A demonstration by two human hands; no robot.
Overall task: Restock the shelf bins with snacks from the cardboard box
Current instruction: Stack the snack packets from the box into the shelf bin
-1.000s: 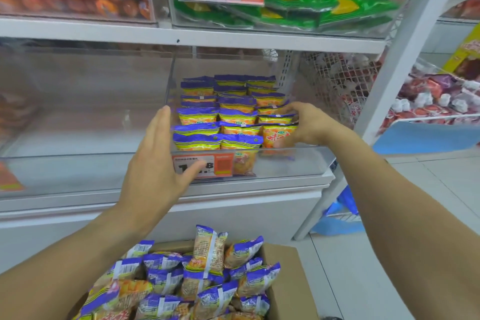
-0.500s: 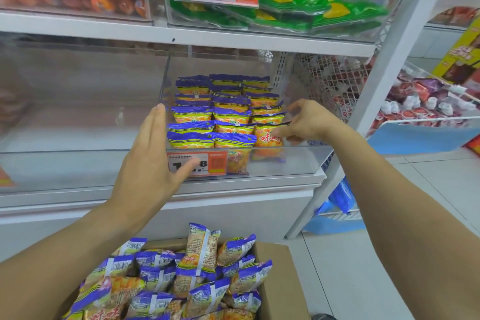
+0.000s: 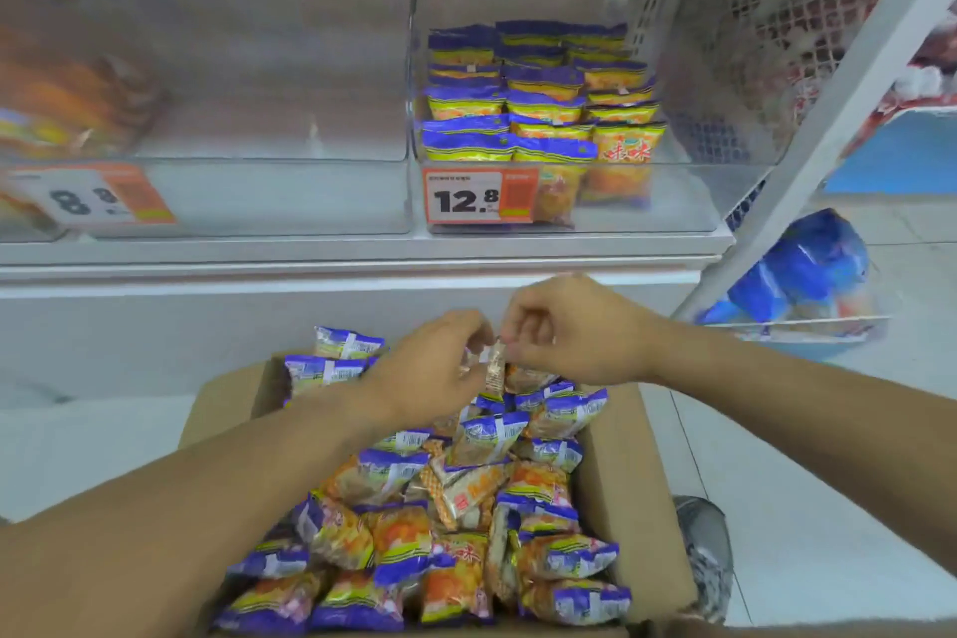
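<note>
A cardboard box on the floor holds several purple-and-orange snack packets. My left hand and my right hand meet over the far end of the box, and both pinch the top edge of one upright snack packet. Above, the clear shelf bin with the 12.8 price tag holds rows of the same packets, stacked toward its left and middle.
A second clear bin sits left of the stocked one, with an 8.8 price tag. A white slanted shelf post stands at the right, with a wire basket of blue packs behind it. White tiled floor lies right of the box.
Both hands have left the shelf bin and come down to the box, where they now pinch a packet. The view has tilted down toward the box.
</note>
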